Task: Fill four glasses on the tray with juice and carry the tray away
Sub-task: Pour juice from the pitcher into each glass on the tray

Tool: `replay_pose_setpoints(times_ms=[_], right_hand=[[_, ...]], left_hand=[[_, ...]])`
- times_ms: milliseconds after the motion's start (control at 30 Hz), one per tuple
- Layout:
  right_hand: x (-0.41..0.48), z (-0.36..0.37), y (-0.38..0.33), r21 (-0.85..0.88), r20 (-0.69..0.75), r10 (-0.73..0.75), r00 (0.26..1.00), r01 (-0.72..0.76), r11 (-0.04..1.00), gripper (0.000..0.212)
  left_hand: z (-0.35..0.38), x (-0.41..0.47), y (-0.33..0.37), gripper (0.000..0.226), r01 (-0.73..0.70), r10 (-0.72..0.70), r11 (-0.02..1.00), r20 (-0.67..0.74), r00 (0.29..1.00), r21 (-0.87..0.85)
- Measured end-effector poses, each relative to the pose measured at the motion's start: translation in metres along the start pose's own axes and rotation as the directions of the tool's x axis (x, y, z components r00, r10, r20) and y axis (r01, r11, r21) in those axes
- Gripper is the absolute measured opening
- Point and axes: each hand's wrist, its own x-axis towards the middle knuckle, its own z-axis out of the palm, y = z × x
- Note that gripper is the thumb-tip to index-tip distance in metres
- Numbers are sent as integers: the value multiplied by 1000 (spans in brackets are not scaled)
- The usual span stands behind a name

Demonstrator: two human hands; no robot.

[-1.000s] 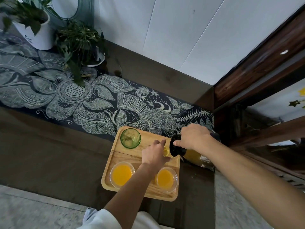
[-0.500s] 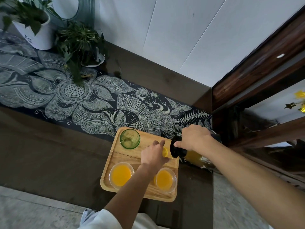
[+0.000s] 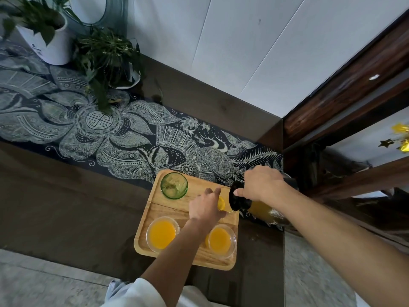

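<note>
The wooden tray (image 3: pixel 168 210) sits on the dark bench (image 3: pixel 66 207) with four glasses on it. The near-left glass (image 3: pixel 162 234) and near-right glass (image 3: pixel 220 239) hold orange juice, and the green glass (image 3: pixel 174 185) at the far left is empty. The left hand (image 3: pixel 205 207) curls its fingers (image 3: pixel 215 191) round the fourth glass (image 3: pixel 221 203) (far right, some juice showing). The right hand (image 3: pixel 261 185) grips the juice bottle (image 3: pixel 265 212), tipped sideways with its black top at that glass.

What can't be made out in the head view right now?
- Third glass: mostly under the left hand holding it; fill level unreadable.
- Jug: body partly covered by the right hand gripping it and by the forearm; remaining juice unclear.
- Green glass: reflections inside; contents uncertain.
- White potted plant: leaves cut off by the top edge.
</note>
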Motion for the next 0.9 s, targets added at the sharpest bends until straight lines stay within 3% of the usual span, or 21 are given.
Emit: replay_pose_setpoints(times_ms=[900], right_hand=[[-1,-1,-6,-44,-13,-7,1000,6,999,64]], left_hand=[[-1,0,-1,79,-6,6,1000,10,1000,-11]])
